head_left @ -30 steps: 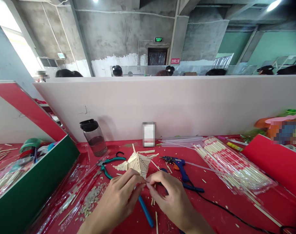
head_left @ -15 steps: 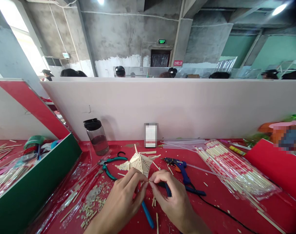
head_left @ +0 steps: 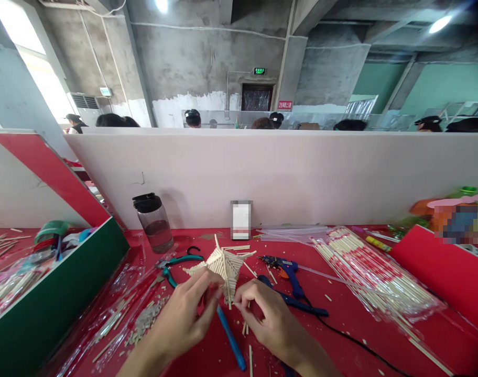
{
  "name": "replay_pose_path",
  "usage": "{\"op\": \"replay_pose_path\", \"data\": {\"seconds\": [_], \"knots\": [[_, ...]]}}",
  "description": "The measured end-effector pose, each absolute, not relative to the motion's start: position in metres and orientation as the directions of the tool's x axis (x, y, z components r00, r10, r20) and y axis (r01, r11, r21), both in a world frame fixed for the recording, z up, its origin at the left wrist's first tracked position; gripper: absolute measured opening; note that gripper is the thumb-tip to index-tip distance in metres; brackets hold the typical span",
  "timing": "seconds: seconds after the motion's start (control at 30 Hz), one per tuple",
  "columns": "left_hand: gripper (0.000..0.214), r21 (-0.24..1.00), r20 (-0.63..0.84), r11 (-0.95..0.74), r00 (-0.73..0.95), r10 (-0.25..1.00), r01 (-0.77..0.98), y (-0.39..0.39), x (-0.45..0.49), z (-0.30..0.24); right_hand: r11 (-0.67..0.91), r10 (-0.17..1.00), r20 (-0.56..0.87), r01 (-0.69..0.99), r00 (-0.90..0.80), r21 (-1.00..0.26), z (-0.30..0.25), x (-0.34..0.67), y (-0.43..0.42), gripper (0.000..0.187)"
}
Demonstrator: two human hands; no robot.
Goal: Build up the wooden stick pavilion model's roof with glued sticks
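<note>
A small roof-like model of pale wooden sticks [head_left: 228,267] stands on the red table in front of my hands. My left hand [head_left: 187,309] is curled at its near left side, thumb and index fingertips close together. My right hand [head_left: 268,317] pinches beside the model's near lower corner; anything in either pinch is too small to make out. Whether the right fingertips touch the model I cannot tell. A blue pen-like tool [head_left: 231,337] lies between my wrists. Teal-handled pliers [head_left: 180,260] rest left of the model, and a blue glue gun [head_left: 288,269] lies to its right.
Bagged wooden sticks [head_left: 380,272] lie at right, with a black cord [head_left: 341,330] nearer me. A water bottle [head_left: 153,222] stands at back left. Stick offcuts [head_left: 147,319] are heaped at left. A green-sided box [head_left: 66,293] and a white partition [head_left: 286,173] border the area; people sit beyond.
My hands, fingertips together before, have moved apart, uncovering the model's near corner. The left hand shifted left; the right stays close to the model. The view has shifted slightly.
</note>
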State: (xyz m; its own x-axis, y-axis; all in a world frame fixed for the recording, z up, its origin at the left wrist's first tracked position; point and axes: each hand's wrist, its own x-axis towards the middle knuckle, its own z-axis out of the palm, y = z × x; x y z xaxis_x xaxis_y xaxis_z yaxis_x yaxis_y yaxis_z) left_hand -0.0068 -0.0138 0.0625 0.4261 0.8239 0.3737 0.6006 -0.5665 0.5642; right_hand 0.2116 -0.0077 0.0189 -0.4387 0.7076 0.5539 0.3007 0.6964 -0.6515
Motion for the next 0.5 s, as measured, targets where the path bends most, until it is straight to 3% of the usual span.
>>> {"op": "replay_pose_path", "data": {"seconds": [0.5], "knots": [[0.023,0.585,0.443,-0.692,0.549,0.709,0.422,-0.014,-0.006,0.041,0.746,0.666,0.633,0.324,-0.394,-0.583,0.016,0.206,-0.009,0.023]]}}
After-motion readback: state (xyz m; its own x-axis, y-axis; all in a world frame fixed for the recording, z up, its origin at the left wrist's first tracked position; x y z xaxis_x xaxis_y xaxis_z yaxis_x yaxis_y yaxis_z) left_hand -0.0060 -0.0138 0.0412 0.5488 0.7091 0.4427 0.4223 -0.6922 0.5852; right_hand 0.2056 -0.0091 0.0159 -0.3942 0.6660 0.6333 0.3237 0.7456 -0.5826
